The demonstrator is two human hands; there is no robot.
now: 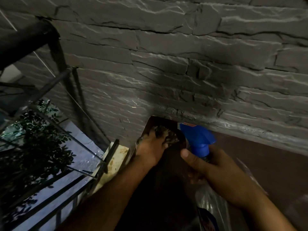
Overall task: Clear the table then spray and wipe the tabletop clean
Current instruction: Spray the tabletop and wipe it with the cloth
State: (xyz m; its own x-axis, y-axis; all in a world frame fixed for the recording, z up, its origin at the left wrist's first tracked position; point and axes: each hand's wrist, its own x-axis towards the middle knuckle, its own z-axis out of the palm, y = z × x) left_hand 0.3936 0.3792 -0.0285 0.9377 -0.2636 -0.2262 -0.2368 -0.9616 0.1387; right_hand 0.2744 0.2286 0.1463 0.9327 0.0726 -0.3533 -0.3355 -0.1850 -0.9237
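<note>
Dim scene, brown tabletop [260, 157] against a grey stone wall [166, 55]. At 12 o'clock of the near forearms, left hand [150, 150] pressing a crumpled cloth [166, 135] onto the table's far left corner, fingers spread over it; whether curled into it, cannot tell. At 3 o'clock of that hand, right hand [215, 172] wrapped round the neck of a clear spray bottle [200, 144], blue trigger head pointing toward the wall, thumb clamped at its base. At 9 o'clock, metal railing [80, 144] with leafy plant [33, 130] beyond.
</note>
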